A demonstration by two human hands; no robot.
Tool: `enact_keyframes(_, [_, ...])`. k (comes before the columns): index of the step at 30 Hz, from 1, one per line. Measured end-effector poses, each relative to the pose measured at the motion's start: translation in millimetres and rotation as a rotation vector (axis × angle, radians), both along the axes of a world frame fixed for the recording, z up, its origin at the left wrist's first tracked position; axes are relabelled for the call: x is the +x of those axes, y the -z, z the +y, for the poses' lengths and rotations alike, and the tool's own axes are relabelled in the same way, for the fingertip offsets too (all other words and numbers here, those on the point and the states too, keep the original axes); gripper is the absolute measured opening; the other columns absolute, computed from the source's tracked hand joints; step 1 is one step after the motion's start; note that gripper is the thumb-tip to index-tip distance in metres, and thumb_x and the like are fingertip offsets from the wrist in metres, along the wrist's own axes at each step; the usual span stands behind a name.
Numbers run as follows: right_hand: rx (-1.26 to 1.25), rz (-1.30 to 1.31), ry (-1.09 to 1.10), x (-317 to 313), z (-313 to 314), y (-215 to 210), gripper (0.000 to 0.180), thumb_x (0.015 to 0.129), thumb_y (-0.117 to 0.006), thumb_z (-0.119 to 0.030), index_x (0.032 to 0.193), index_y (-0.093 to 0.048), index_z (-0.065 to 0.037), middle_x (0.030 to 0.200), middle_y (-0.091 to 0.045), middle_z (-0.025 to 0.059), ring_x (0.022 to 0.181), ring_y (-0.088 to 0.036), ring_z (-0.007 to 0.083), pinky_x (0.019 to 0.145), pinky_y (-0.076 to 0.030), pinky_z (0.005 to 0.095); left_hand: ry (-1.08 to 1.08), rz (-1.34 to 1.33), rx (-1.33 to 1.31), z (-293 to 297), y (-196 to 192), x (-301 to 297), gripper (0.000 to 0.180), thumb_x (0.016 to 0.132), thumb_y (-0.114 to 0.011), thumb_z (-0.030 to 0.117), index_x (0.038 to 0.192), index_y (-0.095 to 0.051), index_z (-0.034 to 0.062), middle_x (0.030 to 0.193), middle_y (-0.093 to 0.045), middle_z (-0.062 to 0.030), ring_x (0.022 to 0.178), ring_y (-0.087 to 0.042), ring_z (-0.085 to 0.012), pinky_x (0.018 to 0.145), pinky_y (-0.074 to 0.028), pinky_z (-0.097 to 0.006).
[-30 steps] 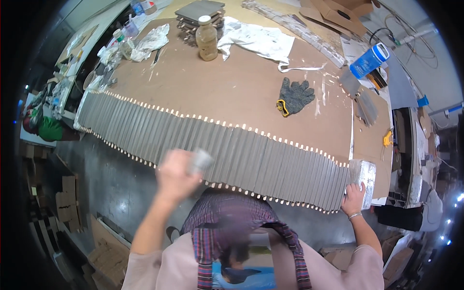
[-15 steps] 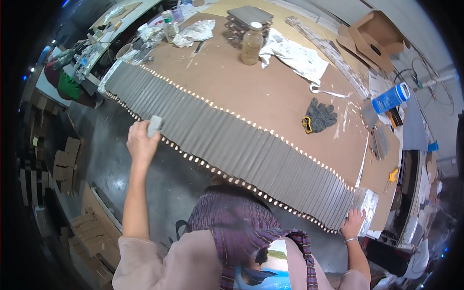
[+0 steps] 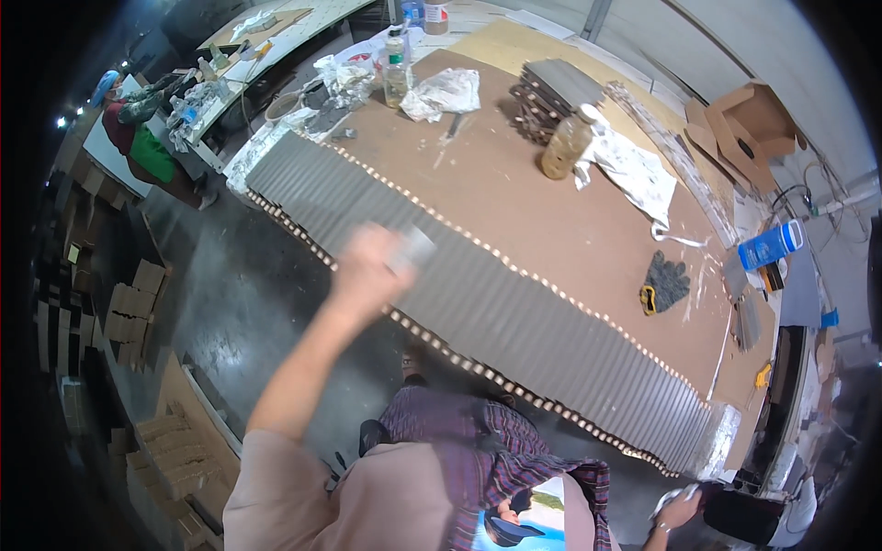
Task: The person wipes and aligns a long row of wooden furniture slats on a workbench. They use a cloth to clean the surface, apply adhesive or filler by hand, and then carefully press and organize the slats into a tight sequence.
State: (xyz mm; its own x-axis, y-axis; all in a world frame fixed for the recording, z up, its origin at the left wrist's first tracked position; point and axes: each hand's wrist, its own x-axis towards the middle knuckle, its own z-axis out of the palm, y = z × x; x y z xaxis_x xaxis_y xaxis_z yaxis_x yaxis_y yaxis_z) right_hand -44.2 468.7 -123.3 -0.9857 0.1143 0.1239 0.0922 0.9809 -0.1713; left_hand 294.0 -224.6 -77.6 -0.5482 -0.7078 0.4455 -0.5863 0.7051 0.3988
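A long row of narrow grey strips (image 3: 551,326) with pale ends lies side by side along the table's near edge. My left hand (image 3: 366,266), blurred by motion, is closed round a light grey block (image 3: 415,250) above the left-middle part of the row. Whether the block touches the strips I cannot tell. At the lower right, off the end of the row, is my right hand (image 3: 680,511), its fingers curled. Something whitish shows at its fingers, too small to name. A shiny wrapped end piece (image 3: 717,443) sits at the row's right end.
Across the brown tabletop (image 3: 514,220) are a grey glove (image 3: 665,283), a capped jar (image 3: 568,145), a white cloth (image 3: 634,174), stacked grey strips (image 3: 560,87) and a blue container (image 3: 770,246). A person in a green apron (image 3: 152,154) stands at far left.
My left hand has moved right with the block, from the row's near edge to over the strips. My right hand has left the row's right end, moving down. The view has shifted.
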Motion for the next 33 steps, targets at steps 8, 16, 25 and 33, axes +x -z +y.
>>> enact_keyframes(8, [0.325, -0.555, 0.022, 195.8, -44.1, 78.4, 0.043, 0.097, -0.054, -0.041, 0.120, -0.067, -0.007, 0.089, -0.071, 0.0188, 0.089, -0.067, 0.0398, 0.074, -0.053, 0.0496, -0.359, -0.162, -0.033, -191.2, 7.8, 98.2, 0.034, 0.071, -0.080, 0.017, 0.102, -0.071, 0.0057, 0.101, -0.067, -0.0119, 0.101, -0.063, -0.0329, 0.086, -0.053, -0.044])
enact_keyframes(16, [0.180, -0.863, -0.122, 246.3, -92.7, 161.5, 0.053, 0.093, -0.057, -0.052, 0.123, -0.069, -0.010, 0.082, -0.071, 0.0237, 0.078, -0.069, 0.0461, 0.069, -0.052, 0.0545, -0.199, -0.081, 0.086, -224.4, 18.2, 101.1, 0.035, 0.072, -0.078, 0.018, 0.104, -0.069, 0.0053, 0.099, -0.067, -0.0130, 0.097, -0.065, -0.0329, 0.084, -0.054, -0.043])
enact_keyframes(25, [0.078, -0.867, -0.132, 231.4, -129.7, 156.2, 0.053, 0.092, -0.058, -0.051, 0.123, -0.069, -0.009, 0.082, -0.071, 0.0236, 0.078, -0.069, 0.0454, 0.069, -0.052, 0.0542, 0.052, -0.139, 0.015, -197.3, 17.9, 52.3, 0.032, 0.072, -0.079, 0.024, 0.099, -0.072, 0.0073, 0.095, -0.067, -0.0115, 0.095, -0.065, -0.0330, 0.083, -0.054, -0.044])
enact_keyframes(33, [0.034, -0.881, -0.115, 225.3, -137.2, 163.5, 0.053, 0.092, -0.058, -0.051, 0.123, -0.069, -0.009, 0.082, -0.071, 0.0235, 0.078, -0.069, 0.0448, 0.069, -0.052, 0.0539, 0.251, -0.073, 0.160, -160.0, 2.1, 24.7, 0.035, 0.068, -0.079, 0.027, 0.097, -0.072, 0.0102, 0.097, -0.068, -0.0095, 0.095, -0.066, -0.0309, 0.085, -0.054, -0.041])
